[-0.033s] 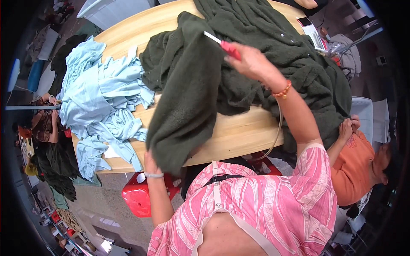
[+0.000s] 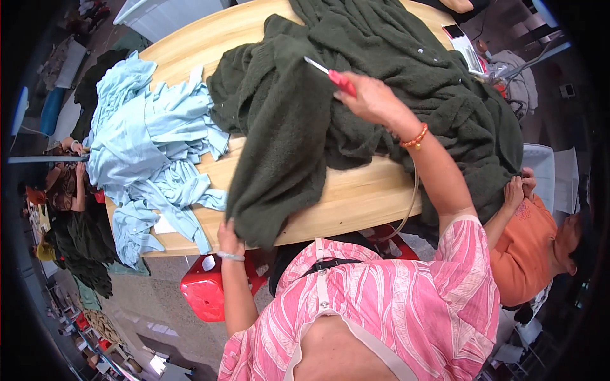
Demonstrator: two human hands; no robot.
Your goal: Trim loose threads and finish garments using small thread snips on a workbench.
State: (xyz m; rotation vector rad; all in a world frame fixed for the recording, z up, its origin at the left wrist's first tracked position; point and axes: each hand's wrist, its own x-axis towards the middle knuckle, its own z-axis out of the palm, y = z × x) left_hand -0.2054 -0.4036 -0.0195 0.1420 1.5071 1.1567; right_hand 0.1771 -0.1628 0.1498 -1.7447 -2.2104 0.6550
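A dark green fleecy garment [image 2: 279, 140] lies draped over the table, its lower end hanging at the front edge. My left hand [image 2: 229, 241] is at that lower end, closed on the garment's edge; its fingertips are partly hidden by the cloth. Above the cloth, my right hand [image 2: 372, 98] is wrapped around a red-handled tool [image 2: 344, 83] with a slim pale blade pointing to the upper left. I cannot make out the tool's exact kind. More dark green cloth [image 2: 406, 70] is heaped beyond and to the right of my right hand.
Light blue garments [image 2: 152, 133] are piled on the left of the wooden table [image 2: 356, 197]. A thin hose [image 2: 415, 190] curves over the front edge. One person [image 2: 524, 254] in orange sits at the right. A red stool [image 2: 203, 292] stands below the table; a phone [image 2: 453, 32] lies far right.
The garment's lower end has shifted slightly up and to the right with my left hand. My right hand and the red-handled tool have moved slightly down.
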